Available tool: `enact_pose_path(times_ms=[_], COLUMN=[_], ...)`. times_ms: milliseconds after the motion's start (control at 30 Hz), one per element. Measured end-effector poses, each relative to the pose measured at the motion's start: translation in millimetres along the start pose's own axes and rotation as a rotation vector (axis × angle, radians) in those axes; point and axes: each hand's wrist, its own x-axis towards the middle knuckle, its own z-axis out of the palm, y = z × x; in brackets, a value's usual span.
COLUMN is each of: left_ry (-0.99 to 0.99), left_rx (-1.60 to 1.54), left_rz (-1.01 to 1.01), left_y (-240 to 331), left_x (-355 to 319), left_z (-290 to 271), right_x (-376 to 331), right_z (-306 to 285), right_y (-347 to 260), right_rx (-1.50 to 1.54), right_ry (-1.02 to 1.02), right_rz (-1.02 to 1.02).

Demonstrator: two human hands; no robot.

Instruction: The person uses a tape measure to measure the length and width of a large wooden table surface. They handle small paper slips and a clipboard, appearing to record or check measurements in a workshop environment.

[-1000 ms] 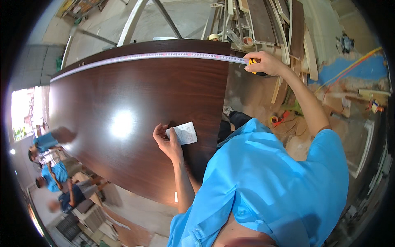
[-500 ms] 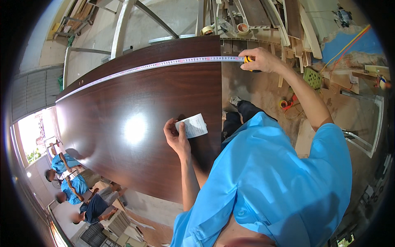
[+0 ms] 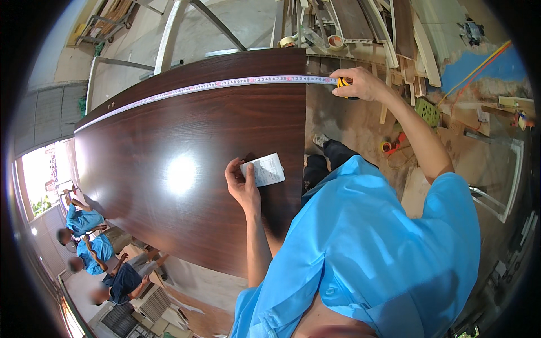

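A long, glossy dark-brown wood-grain panel [image 3: 214, 135] stretches away to the left. Along its far edge runs the pulled-out white blade [image 3: 225, 83] of a tape measure, lying lengthwise and passing beyond the panel's right end. The yellow and black tape measure case [image 3: 345, 87] is just off that end, gripped by my right hand [image 3: 365, 84]. Over the panel's near right part, my left hand [image 3: 243, 188] pinches a small folded white paper [image 3: 267, 169] with print on it, thumb on top. The far left end of the blade meets the panel's left edge.
Metal frame legs [image 3: 169, 39] stand behind the panel. Wood strips and boards [image 3: 389, 34] are stacked at the back right, with tape rolls [image 3: 336, 42] beside them. A green perforated crate [image 3: 426, 111] sits on the floor at right. Several people [image 3: 101, 248] are at the lower left.
The view has shifted slightly. Both hands keep their holds, and the tape blade stays stretched along the panel. The people at the lower left appear slightly farther left.
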Motion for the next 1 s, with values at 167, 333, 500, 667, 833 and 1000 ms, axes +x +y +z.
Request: enact_pose_path(times_ms=[167, 333, 500, 667, 833, 1000], left_ry=[0.009, -0.004, -0.189, -0.243, -0.28, 0.063], left_rx=[-0.018, -0.25, -0.502, -0.934, -1.079, -0.565], left_rz=[0.001, -0.14, -0.293, -0.431, -0.1, -0.122], left_y=[0, 7, 14, 17, 28, 30], left_x=[1, 9, 57, 144, 173, 180], left_z=[2, -6, -27, -46, -95, -137], right_x=[2, 2, 5, -27, -93, -208], right_z=[0, 5, 5, 34, 65, 91], right_y=[1, 7, -19, -70, -74, -19], right_rx=[0.075, 0.101, 0.365, 0.864, 0.858, 0.996], right_ry=[-0.042, 0.006, -0.137, -0.354, -0.36, -0.442], right_rz=[0.039, 0.054, 0.047, 0.056, -0.003, 0.18])
